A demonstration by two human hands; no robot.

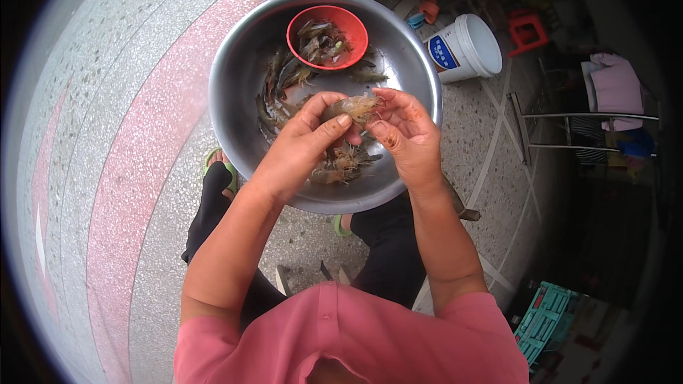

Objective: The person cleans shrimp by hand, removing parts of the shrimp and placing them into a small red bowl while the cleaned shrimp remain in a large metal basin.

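Note:
Above a wide steel basin (pixel 235 133), my left hand (pixel 315 130) grips a whole raw shrimp (pixel 351 108) between thumb and fingers. The thumb and fingertips of my right hand (pixel 405 128) are at its leggy end, pinching there. Below my hands lie several more shrimp (pixel 341 165) on the basin's floor, partly covered by my fingers. Others are heaped along the basin's left side (pixel 275 85). A red plastic bowl (pixel 360 37) sits inside the far part of the basin, holding a pile of shrimp (pixel 323 42) that look greyish.
A white plastic bucket (pixel 448 53) lies tilted right of the basin. Farther right are a red stool (pixel 525 32) and a metal-framed rack (pixel 576 116) with pink cloth (pixel 613 88). A green plastic crate (pixel 547 320) stands at lower right. Terrazzo floor (pixel 176 117) surrounds the basin.

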